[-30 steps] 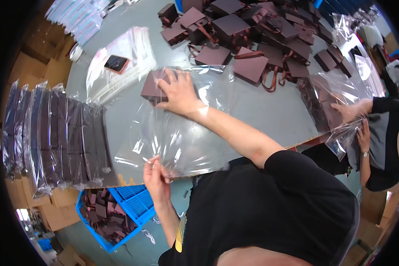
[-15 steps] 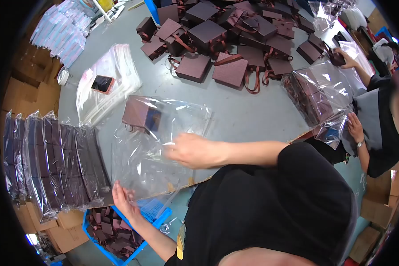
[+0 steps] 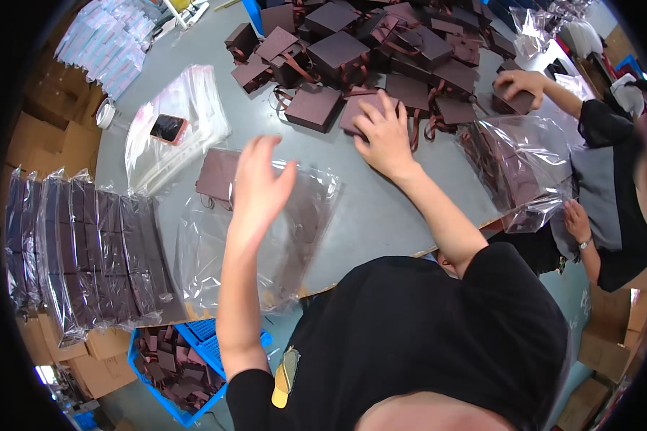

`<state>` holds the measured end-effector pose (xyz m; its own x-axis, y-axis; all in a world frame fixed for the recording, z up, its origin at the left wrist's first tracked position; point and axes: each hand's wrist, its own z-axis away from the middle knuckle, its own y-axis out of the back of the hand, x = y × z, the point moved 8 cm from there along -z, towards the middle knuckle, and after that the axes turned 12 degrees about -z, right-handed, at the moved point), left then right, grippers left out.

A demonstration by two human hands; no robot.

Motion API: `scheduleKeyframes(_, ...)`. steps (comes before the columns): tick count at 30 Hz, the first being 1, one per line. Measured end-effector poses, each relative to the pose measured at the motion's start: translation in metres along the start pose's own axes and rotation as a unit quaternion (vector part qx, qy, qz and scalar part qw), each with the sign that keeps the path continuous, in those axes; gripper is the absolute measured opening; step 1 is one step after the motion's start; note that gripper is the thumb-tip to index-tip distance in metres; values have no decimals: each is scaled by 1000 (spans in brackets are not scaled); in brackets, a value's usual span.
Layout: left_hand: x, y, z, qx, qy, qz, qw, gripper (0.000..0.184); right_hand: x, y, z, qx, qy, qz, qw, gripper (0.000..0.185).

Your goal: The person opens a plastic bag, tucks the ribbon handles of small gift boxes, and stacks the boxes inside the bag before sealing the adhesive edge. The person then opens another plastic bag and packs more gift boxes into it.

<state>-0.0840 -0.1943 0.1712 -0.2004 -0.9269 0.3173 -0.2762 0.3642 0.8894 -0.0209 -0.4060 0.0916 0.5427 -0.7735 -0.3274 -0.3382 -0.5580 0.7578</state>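
My left hand (image 3: 261, 176) is raised with its fingers apart, over a brown box (image 3: 216, 172) at the top of a clear plastic bag (image 3: 223, 258). Nothing shows in that hand. The bag lies flat on the grey table (image 3: 381, 215), reaching its front edge. Farther right, my right hand (image 3: 386, 136) rests its spread fingers on top of another brown box (image 3: 359, 111), at the near edge of a heap of brown boxes (image 3: 338, 57) with ribbon handles. Whether its fingers grip the box is hard to tell.
Wrapped brown packs (image 3: 93, 251) stand in rows at left. A phone (image 3: 169, 128) lies on clear bags (image 3: 201, 93). Below the table edge is a blue crate (image 3: 187, 416) of small boxes. At right, a co-worker's hand (image 3: 521, 85) holds a box beside a filled bag (image 3: 517, 158).
My left hand has moved up from the bag's near corner. My right hand has left the bag and reached a box in the heap. The co-worker's box has shifted left.
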Motion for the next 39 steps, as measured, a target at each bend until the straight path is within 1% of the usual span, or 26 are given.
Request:
scheduleKeyframes(2,7,-41,-40,-43,-36,-59,997,59,3,8,19,-65,56,-43,995,40)
scheduleKeyframes(3,8,-61,-60,-52,-90,-90,990,64,5,13,31,-63,59,-70,994,37)
scheduleKeyframes(4,7,-79,-77,-59,-145,-119,980,69,8,19,38,-91,49,-133,986,37)
scheduleKeyframes(6,1,-111,-101,-86,-151,-207,963,73,15,32,49,-145,31,-256,955,40)
scheduleKeyframes(7,0,-123,-105,-103,-155,-251,950,75,19,36,59,-179,13,-320,930,43)
scheduleKeyframes(10,-5,-142,-106,-143,-91,-181,969,78,19,69,82,-275,27,-159,948,41)
scheduleKeyframes(11,-4,-142,-104,-146,-78,-166,972,79,11,88,82,-227,55,-40,971,32)
scheduleKeyframes(14,16,-126,-82,-168,-99,-145,970,80,2,115,82,-110,-55,-122,985,38)
scheduleKeyframes(15,18,-123,-75,-159,-109,-138,972,74,8,110,85,-97,-71,-92,988,50)
scheduleKeyframes(18,20,-111,-58,-222,-103,-63,967,75,29,101,96,-112,-125,-68,983,55)
scheduleKeyframes(19,20,-108,-51,-250,-106,-36,962,80,30,102,98,-119,-121,-75,983,56)
scheduleKeyframes(21,22,-109,-36,-248,-138,20,959,82,30,111,105,-136,-112,-90,980,58)
scheduleKeyframes(24,35,-107,-24,-232,-155,70,958,86,31,147,99,-212,-163,-121,956,59)
scheduleKeyframes(26,48,-109,-24,-223,-164,104,955,84,22,174,74,-214,-150,-80,962,58)
scheduleKeyframes(28,59,-101,-20,-215,-152,83,961,80,5,198,41,-163,-110,-23,980,56)
scheduleKeyframes(30,62,-85,-14,-201,-133,48,969,77,-16,214,2,-78,-17,-52,995,57)
scheduleKeyframes(31,63,-69,-9,-175,-129,59,974,71,-28,216,-14,-39,13,-76,996,58)
scheduleKeyframes(32,63,-47,-1,-136,-132,37,981,70,-39,216,-27,-1,43,-101,994,59)
scheduleKeyframes(34,59,-2,26,-59,-136,-11,989,67,-43,197,-41,42,32,-215,975,61)
scheduleKeyframes(35,51,14,43,-41,-110,-20,993,66,-40,178,-41,60,26,-252,966,61)
scheduleKeyframes(36,41,29,62,-23,-84,-27,996,66,-40,156,-35,63,-1,-261,963,61)
scheduleKeyframes(38,25,47,101,-28,-43,-95,994,74,-37,104,-9,54,14,-198,978,62)
scheduleKeyframes(39,15,50,120,-49,-11,-124,991,78,-34,72,10,-6,-5,-160,987,63)
